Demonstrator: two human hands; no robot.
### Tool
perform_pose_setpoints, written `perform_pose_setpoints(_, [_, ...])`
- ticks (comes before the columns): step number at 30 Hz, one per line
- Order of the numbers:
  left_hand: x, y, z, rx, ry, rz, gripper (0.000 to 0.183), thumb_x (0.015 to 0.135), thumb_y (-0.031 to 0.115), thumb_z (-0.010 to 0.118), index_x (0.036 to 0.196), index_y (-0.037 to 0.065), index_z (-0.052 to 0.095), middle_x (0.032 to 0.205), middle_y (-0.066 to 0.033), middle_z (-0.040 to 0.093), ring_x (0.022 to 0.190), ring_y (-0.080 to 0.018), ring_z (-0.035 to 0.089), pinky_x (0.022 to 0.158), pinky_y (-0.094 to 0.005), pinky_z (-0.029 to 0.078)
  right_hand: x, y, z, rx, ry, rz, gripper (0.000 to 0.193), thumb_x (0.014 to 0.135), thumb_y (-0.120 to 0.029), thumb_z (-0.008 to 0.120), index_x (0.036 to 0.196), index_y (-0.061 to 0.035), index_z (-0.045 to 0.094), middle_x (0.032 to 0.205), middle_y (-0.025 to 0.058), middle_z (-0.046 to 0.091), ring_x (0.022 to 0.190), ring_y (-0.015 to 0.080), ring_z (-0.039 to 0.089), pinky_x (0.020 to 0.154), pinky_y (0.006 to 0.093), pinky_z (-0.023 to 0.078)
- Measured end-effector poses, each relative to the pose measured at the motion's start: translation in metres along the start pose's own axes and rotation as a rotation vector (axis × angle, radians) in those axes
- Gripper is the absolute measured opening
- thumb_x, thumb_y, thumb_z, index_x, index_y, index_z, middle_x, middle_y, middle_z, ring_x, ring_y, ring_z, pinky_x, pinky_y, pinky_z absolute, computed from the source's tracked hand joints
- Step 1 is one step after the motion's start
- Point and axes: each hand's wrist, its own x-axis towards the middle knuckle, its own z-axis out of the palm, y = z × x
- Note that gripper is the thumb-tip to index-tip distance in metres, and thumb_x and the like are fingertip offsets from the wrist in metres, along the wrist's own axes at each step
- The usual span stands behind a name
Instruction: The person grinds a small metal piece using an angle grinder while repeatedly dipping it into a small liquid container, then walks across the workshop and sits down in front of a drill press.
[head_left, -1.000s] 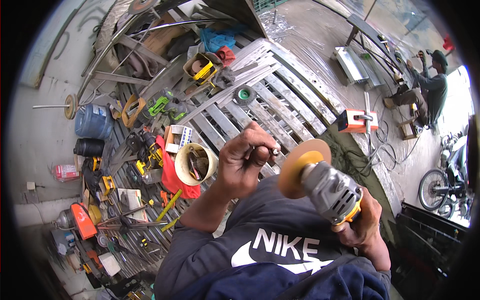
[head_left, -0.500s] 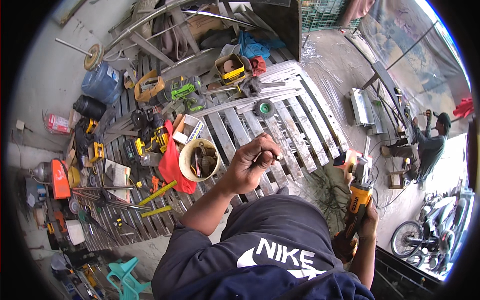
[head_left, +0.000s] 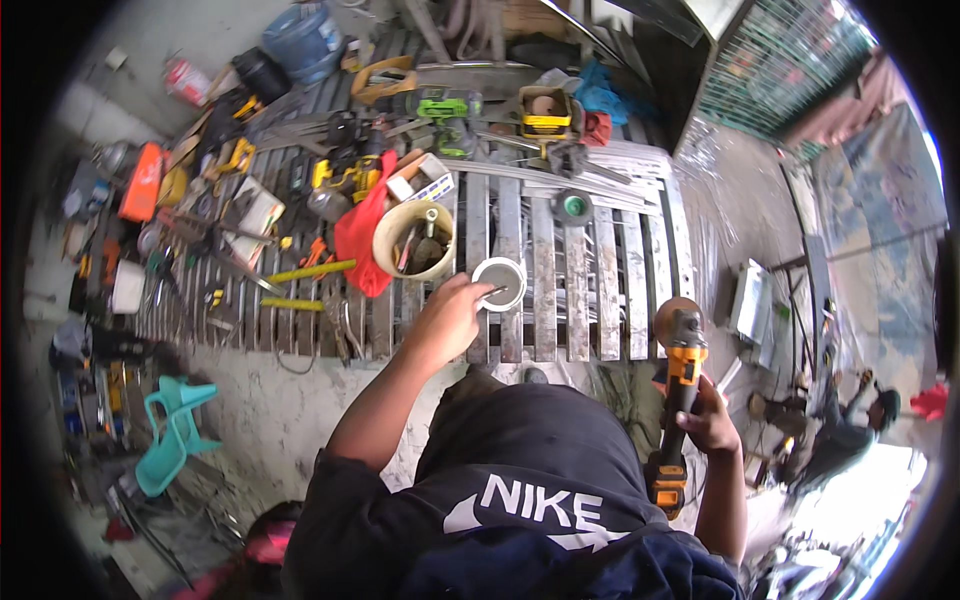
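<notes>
My right hand grips a yellow and black cordless angle grinder by its body. The grinder's disc end points away from me, beyond the bench's near edge on the right, and its battery end is near my shirt. My left hand is closed at the near left rim of a round white cup-like container, grey inside. A thin dark thing shows at my fingertips over the opening; I cannot tell what it is. Left of the container, a cream bucket holds metal tools. A small green-hubbed wheel lies farther right.
The slatted metal bench carries a red cloth, a green and black power tool, yellow drills, a yellow-black box and metal strips. A teal plastic stool stands left. Another person sits at right.
The view has turned, so the bench lies more level. My left hand has opened out from a fist-like pinch to reach the white container, now visible. The grinder has swung more upright, its disc showing.
</notes>
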Motion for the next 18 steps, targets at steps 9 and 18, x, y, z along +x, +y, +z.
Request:
perform_pose_setpoints(9, [0.005, 0.022, 0.044, 0.37, 0.234, -0.093, 0.016, 0.085, -0.001, 0.062, 0.101, 0.002, 0.065, 0.096, -0.0215, 0.069, 0.09, -0.042, 0.068, 0.078, -0.051, 0.055, 0.176, 0.015, 0.019, -1.281, 0.066, -0.289, 0.078, 0.067, -0.011, 0.089, 0.129, -0.0008, 0.042, 0.122, 0.0326, 0.057, 0.119, 0.0491, 0.057, 0.098, 0.0518, 0.05])
perform_pose_setpoints(18, [-0.234, -0.108, 0.128, 0.198, -0.055, -0.938, 0.034, 0.089, 0.01, 0.053, 0.121, 0.002, 0.061, 0.114, -0.0225, 0.07, 0.104, -0.0425, 0.069, 0.089, -0.054, 0.055, 0.308, 0.04, 0.045, -1.507, -0.045, -0.563, 0.07, 0.071, -0.006, 0.08, 0.131, 0.0047, 0.046, 0.125, 0.0282, 0.055, 0.123, 0.0462, 0.049, 0.108, 0.0515, 0.043])
